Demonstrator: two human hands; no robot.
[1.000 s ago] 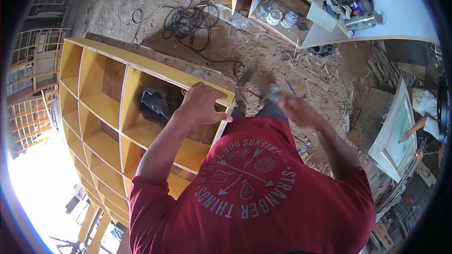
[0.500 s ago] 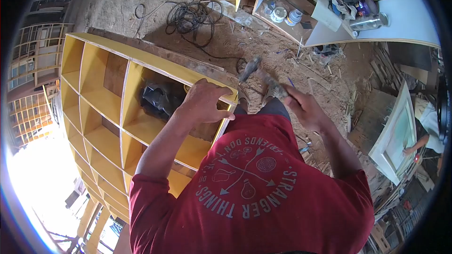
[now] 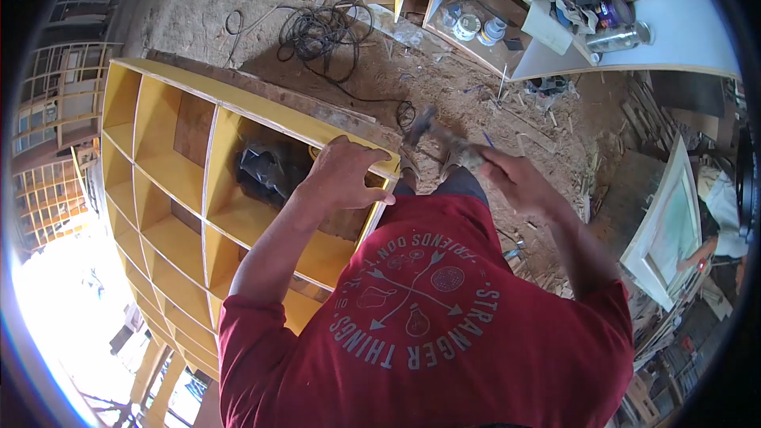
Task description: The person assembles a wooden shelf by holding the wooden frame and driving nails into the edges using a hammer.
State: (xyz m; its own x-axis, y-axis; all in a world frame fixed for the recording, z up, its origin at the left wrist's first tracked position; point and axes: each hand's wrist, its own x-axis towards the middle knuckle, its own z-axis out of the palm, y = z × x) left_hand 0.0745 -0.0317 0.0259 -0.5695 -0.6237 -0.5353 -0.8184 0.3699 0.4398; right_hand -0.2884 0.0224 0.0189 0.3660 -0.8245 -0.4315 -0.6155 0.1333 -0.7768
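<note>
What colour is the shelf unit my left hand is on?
Yellow shelf unit, clearest in the head view.

The right hand [image 3: 518, 181], a motion blur one second ago, now shows more clearly, a little farther from the shelving unit's corner [image 3: 392, 165]. Its hammer [image 3: 452, 141], raised in the last view, has its head slightly nearer that corner. A co-worker's hand [image 3: 688, 260] has slid lower across the framed panel [image 3: 672, 226].

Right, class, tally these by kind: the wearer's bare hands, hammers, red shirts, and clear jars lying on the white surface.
Hands: 2 (left hand, right hand)
Hammer: 1
Red shirt: 1
Clear jar: 1
Total: 5
</note>
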